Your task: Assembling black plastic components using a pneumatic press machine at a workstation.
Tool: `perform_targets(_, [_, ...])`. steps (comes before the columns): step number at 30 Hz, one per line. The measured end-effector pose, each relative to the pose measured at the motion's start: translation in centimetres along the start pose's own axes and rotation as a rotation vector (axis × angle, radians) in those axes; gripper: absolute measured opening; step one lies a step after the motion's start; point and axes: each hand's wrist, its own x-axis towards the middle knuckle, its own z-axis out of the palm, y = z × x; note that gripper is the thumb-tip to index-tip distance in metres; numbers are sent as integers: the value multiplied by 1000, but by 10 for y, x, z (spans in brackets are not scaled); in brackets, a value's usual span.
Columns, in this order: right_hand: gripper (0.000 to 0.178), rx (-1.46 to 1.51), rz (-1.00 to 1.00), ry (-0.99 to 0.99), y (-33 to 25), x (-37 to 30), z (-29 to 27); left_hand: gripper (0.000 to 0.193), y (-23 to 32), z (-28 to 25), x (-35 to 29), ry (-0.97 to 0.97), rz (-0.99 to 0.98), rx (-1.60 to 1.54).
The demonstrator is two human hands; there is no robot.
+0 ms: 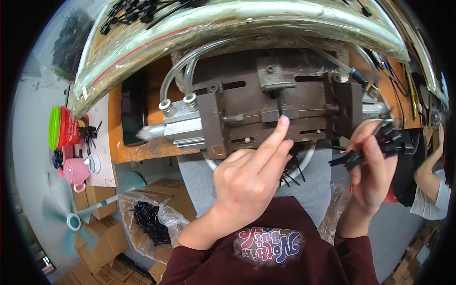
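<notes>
My left hand [247, 178] reaches up to the middle of a dark metal fixture [308, 124]. Its index finger is stretched out, and the tip touches the lower end of a slim black plastic piece [280, 105] standing in the small centre block. The other fingers are partly bent; the thumb is hidden. To the right of the fixture, my right hand [373, 168] is closed round a bunch of black plastic parts [393, 142] with thin stems. Between my lap and the fixture, a white-rimmed basin [311, 154] shows more black stems, partly covered by my left hand.
Pneumatic cylinders [185, 130] with clear hoses [173, 78] flank the fixture. Plastic-wrapped padding [237, 21] runs behind it. At left are a pink mug [76, 172], a fan [73, 222] and a lined carton of black parts [149, 223]. Another person's arm [430, 173] appears far right.
</notes>
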Motion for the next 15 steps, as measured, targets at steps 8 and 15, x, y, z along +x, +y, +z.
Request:
perform_targets(8, [9,-123,147,-102,-7,-9,11,34,16,-29,3,23,80,-339])
perform_targets(15, [8,-46,156,-108,3,-12,19,34,15,-31,-3,35,100,-416])
